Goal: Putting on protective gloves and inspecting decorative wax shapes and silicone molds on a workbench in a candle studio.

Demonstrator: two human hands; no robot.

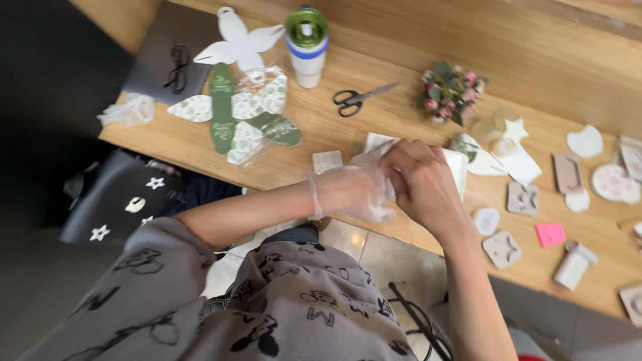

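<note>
My bare right hand (418, 177) pinches the clear plastic glove (351, 190) on my left hand (348, 194), fingers loosely curled, just below the scissors (361, 99).

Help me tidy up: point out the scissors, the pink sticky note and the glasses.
scissors (349, 101): head view, on the black handles.
pink sticky note (550, 234): head view, middle of the sheet.
glasses (178, 67): head view, on the dark frame.

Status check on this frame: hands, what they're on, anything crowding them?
Left hand in clear plastic glove, right hand bare, pinching the glove. Both over white packet. Small moulds and scissors nearby, apart.
</note>
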